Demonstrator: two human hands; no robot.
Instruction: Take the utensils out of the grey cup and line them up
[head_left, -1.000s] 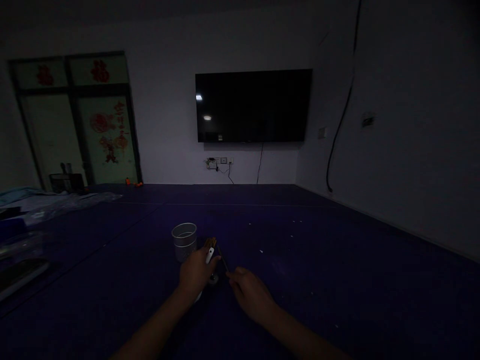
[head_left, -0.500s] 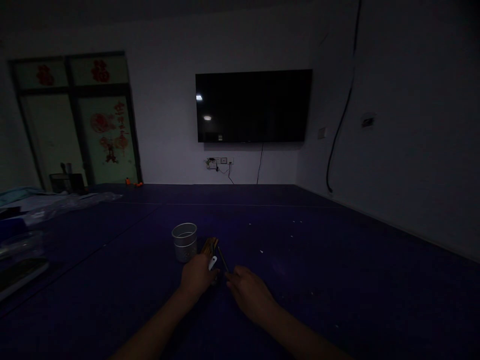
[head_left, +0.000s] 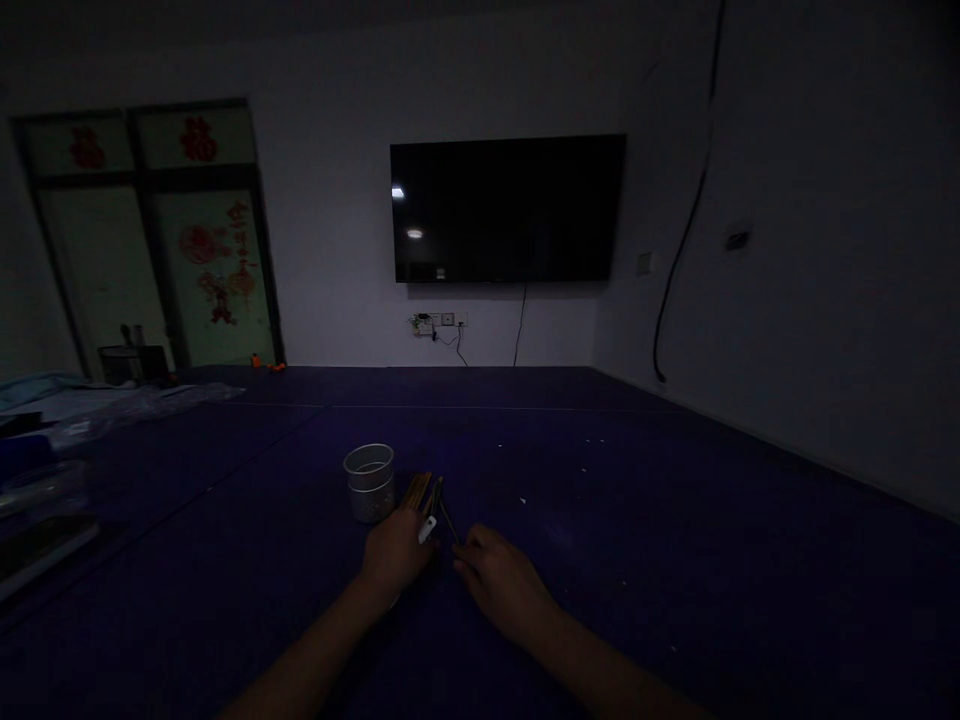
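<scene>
1. Dark blue table surface [head_left: 675, 520]: it fills the lower half of the head view and carries every item listed below.

2. Wall-mounted television [head_left: 507, 208]: it hangs at 12 o'clock, well apart from the hands, on the far wall.

3. Left hand [head_left: 395, 552]: it rests low on the table at roughly 7 o'clock from the metal cup. The fingers are curled together around a small white object [head_left: 427, 528], whose tip shows beyond the knuckles. The light is too dim to name that object more closely.

4. Right hand [head_left: 499, 580]: it lies just beside the left hand, at its 4 o'clock. The fingers are drawn together and the fingertips touch the near end of a thin dark stick [head_left: 448, 518]. Whether the fingertips pinch the stick or only rest on it cannot be told.

5. Metal cup [head_left: 369, 483]: it stands upright, mouth open to the top, at 11 o'clock from the left hand and near it.

6. Bundle of wooden sticks [head_left: 417, 491]: it lies flat, just beside the cup at the cup's 3 o'clock. Its long axis runs from 7 o'clock to 1 o'clock, away from the person.

7. Governing relation: the bundle lies at 12 o'clock from the left hand's knuckles and at 11 o'clock from the right hand. The left hand is nearer to the bundle and to the cup; the right hand is nearer to the single dark stick.
</scene>
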